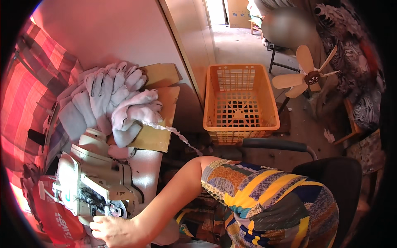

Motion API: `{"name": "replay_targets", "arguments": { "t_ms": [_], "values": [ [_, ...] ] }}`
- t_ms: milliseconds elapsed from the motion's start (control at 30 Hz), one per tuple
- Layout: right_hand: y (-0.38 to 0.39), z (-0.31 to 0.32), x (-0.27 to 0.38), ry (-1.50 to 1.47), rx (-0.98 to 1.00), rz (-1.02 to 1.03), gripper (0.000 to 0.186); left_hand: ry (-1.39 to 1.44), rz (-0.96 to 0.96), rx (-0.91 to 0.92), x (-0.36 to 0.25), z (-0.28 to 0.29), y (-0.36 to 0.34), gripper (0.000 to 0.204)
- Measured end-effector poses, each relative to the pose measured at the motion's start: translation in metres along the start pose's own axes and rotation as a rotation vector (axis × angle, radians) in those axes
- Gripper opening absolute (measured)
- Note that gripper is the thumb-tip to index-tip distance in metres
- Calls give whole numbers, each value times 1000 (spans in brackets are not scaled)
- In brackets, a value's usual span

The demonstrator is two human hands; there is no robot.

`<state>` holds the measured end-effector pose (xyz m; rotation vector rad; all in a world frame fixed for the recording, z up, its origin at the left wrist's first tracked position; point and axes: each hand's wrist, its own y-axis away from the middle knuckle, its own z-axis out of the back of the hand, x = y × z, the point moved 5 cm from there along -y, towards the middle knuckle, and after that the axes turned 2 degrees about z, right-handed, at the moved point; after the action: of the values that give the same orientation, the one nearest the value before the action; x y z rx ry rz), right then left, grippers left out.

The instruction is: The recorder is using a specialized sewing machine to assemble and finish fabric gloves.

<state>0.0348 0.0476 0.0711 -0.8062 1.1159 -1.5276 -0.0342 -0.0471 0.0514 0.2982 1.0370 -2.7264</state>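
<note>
"Cream-coloured metal sewing machine (109, 170): where does it stand?"

"On the pale, flat-topped table (148, 169), at the lower left, right by the bare right hand (118, 232)."

"What are that hand's fingers doing?"

"They're bent inward beside the machine's working end. It's dim and crowded there, so I can't tell whether they grasp anything. The left hand is out of sight, its fingers too."

"Why is the right one so close?"

"Probably so the fingertips reach the mechanism."

"And the heaped grey knitted gloves (101, 89)?"

"Just beyond the machine, partly on flat brown cardboard (159, 138), perhaps to keep them gathered within reach. The orange plastic lattice basket (242, 129) stands mouth-up nearby, likely for easy access."
</note>
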Motion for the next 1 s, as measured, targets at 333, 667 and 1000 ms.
{"name": "replay_targets", "arguments": {
  "t_ms": [333,667,1000],
  "values": [
    [-3,61,-21,49,154,-8,14,452,7,-126,-20,-6,2,14],
    [-6,53,-31,-185,314,76,16,356,-156,-57,-10,-3,-8,23],
    [-34,68,-54,-302,752,220,13,569,57,-147,-18,-6,-6,17]
  ]
}}
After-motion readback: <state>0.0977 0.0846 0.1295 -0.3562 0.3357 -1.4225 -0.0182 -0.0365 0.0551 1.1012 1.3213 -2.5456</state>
